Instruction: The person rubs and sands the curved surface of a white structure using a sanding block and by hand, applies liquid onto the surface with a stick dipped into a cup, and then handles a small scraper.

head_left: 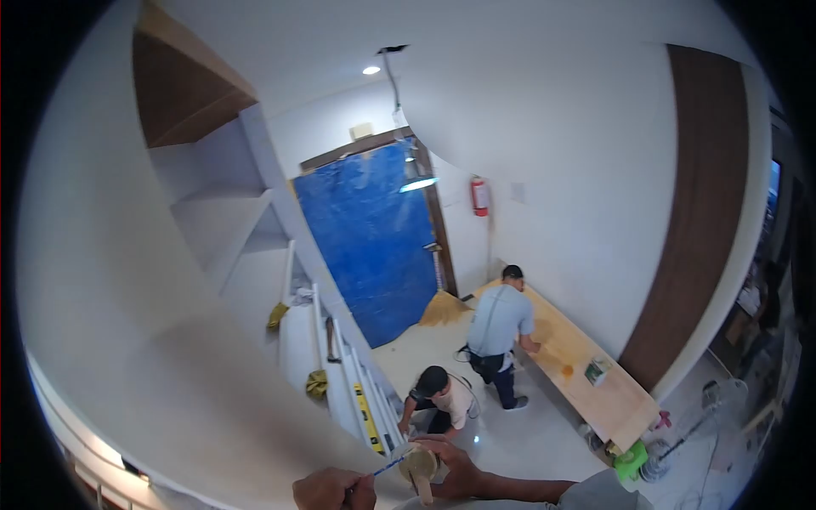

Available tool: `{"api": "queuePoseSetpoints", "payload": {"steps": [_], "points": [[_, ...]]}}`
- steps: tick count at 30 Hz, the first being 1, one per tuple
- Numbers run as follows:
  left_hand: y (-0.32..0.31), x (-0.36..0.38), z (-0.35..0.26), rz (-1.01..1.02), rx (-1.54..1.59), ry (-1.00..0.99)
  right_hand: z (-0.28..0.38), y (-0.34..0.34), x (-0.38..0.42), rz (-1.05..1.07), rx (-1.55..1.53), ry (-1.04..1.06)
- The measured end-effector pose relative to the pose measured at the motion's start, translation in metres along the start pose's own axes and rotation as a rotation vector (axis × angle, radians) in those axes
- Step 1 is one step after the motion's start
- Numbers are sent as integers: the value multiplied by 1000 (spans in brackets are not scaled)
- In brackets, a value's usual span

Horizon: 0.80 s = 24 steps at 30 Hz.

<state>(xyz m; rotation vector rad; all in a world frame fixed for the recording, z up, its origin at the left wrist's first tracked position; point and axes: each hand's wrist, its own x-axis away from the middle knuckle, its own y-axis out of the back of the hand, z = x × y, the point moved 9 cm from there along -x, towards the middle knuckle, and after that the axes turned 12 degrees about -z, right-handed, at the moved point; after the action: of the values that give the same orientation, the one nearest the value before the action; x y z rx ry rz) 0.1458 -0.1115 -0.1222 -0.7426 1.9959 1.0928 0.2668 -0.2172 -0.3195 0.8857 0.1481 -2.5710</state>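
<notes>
At the bottom of the head view my left hand (334, 490) is closed around the end of a thin blue-and-white stick (389, 465). The stick's far end reaches a small tan round container (417, 467), and what is inside it is too small to tell. My right hand (456, 473) wraps round the container from the right, its forearm coming in from the lower right. A pale strip (422, 491) hangs below the container's rim. The curved pale wall (212, 365) stands close on the left.
One person (440, 399) crouches just beyond my hands; another person (500, 327) leans over a long wooden board (552, 340). White shelves (225, 204) with a yellow level (367, 416) stand left. Behind are a blue-covered door (365, 238), broom (444, 309) and fire extinguisher (479, 196).
</notes>
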Motion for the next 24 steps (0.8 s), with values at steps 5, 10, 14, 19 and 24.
{"api": "queuePoseSetpoints", "payload": {"steps": [5,10,14,19,24], "points": [[-49,18,20,225,139,116,31,21,1,-46,-16,98],[-85,29,21,396,104,13,31,33,18,-56,72,7],[-100,36,24,466,59,3,39,38,22,-66,75,15],[-108,42,38,505,-12,52,39,34,26,-102,232,154],[-99,53,66,469,-10,271,26,23,31,-89,282,98]]}}
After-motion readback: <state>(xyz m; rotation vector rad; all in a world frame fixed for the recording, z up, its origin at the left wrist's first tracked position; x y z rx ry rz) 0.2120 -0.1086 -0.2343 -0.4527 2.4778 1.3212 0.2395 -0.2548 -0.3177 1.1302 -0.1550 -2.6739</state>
